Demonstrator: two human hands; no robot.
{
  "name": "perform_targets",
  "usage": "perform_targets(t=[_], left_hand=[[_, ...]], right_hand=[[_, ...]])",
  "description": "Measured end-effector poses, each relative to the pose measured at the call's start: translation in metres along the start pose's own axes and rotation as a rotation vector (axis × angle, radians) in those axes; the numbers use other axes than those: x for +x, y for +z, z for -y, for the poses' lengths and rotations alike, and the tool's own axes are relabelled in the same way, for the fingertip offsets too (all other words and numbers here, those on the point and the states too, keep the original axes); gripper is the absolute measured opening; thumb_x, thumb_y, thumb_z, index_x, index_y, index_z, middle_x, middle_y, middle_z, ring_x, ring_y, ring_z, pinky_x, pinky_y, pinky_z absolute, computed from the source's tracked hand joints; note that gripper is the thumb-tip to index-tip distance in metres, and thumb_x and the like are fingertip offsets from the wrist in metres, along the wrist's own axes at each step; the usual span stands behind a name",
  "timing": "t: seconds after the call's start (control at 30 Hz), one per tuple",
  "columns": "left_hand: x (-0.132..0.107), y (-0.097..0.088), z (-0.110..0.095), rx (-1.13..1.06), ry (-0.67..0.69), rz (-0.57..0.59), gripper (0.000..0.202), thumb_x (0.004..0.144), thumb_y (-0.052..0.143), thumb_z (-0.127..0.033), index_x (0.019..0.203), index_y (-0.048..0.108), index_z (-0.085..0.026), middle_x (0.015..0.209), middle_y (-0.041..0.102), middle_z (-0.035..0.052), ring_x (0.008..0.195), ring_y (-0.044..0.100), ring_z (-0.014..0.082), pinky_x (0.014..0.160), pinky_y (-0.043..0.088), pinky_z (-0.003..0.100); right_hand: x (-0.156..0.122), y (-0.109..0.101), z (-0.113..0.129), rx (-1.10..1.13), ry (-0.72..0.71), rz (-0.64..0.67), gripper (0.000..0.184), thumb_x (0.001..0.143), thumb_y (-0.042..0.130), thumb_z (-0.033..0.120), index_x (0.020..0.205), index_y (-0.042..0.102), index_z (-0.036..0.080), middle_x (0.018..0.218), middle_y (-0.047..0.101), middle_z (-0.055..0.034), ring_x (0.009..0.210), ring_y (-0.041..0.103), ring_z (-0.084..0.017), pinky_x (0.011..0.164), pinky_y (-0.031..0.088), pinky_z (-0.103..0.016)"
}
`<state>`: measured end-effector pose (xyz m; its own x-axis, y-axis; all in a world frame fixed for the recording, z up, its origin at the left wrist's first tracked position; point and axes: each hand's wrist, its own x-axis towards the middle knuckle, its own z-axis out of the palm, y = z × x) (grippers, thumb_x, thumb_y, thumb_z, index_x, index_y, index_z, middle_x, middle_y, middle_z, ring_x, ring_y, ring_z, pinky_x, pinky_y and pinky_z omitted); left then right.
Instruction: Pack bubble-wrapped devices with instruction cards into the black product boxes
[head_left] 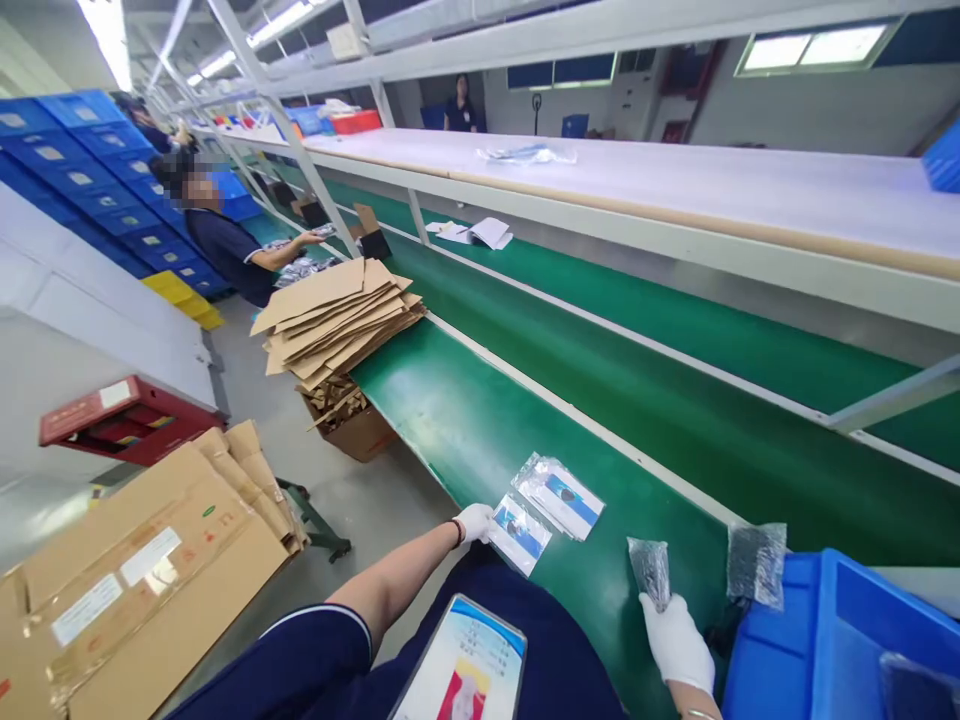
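Observation:
My left hand (475, 521), in a white glove, pinches the near edge of a clear packet with a blue and white card (520, 533) lying on the green bench top (465, 420). A small stack of like packets (561, 496) lies just beyond it. My right hand (677, 640), also gloved, is closed on a small dark grey bag (651, 571) held upright. A second dark bag (756, 564) rests on the rim of a blue bin (825, 640) at my right.
A pile of flattened cardboard (337, 318) lies further along the bench, with a box of scraps (349, 418) under it. Large cartons (142, 580) stand on the floor at left. A person in dark blue (225, 245) works up the line. A phone (465, 665) rests on my lap.

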<state>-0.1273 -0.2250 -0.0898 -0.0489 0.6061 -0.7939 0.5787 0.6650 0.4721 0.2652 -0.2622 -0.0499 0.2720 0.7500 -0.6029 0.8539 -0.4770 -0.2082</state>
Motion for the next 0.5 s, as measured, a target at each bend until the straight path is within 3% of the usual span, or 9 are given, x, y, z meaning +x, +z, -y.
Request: perform_targets(t=[0.2,0.5], left_hand=[[0.004,0.008,0.012,0.015,0.072,-0.009,0.020,0.093,0.059,-0.030,0.101,0.062,-0.011,0.090,0.064,0.0032,0.074,0.062,0.0130,0.067,0.055,0.029],[0.008,0.017,0.025,-0.010,0.098,-0.049,0.019,0.092,0.060,-0.029,0.096,0.062,-0.011,0.084,0.063,0.0013,0.068,0.060,0.0111,0.063,0.054,0.026]], right_hand=[[0.003,0.003,-0.003,0.009,-0.030,-0.011,0.038,0.094,0.028,0.051,0.097,0.050,0.020,0.098,0.071,-0.0182,0.088,0.072,-0.031,0.079,0.052,-0.042],[0.018,0.014,-0.013,0.104,-0.039,-0.060,0.026,0.086,0.034,0.053,0.071,0.035,0.031,0.088,0.070,-0.0155,0.084,0.072,-0.033,0.085,0.054,-0.049]])
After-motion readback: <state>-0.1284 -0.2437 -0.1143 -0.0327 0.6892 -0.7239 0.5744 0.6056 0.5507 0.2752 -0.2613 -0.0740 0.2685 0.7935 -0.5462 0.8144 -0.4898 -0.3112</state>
